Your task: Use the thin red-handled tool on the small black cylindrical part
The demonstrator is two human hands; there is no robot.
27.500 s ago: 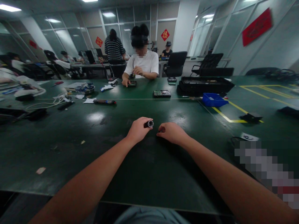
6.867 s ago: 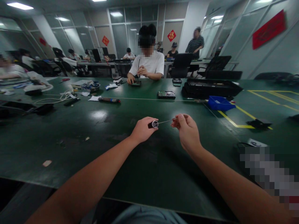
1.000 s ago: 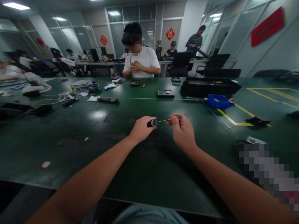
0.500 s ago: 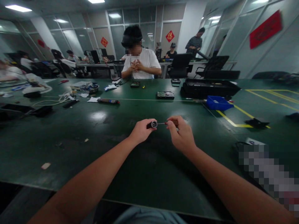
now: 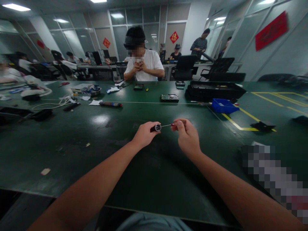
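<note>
My left hand is closed around a short black cylinder whose open, silver-rimmed end faces me. Most of the cylinder's body is hidden by the fingers. Between thumb and fingers, my right hand grips a thin screwdriver with a reddish handle. Its slim metal shaft points left, and the tip meets the cylinder's open end. What the tip touches inside is too small to tell. Both hands are held above the green table.
Farther back lie a hard drive, a blue bin, a long black tray and a dark pen-like tool. A cable and paper scraps are at left. A person in white sits opposite, hands together.
Since the oldest frame, my right hand has taken hold of the screwdriver and brought it to the cylinder. Over the last second its fingers have shifted on the handle. The person opposite has put their work down.
</note>
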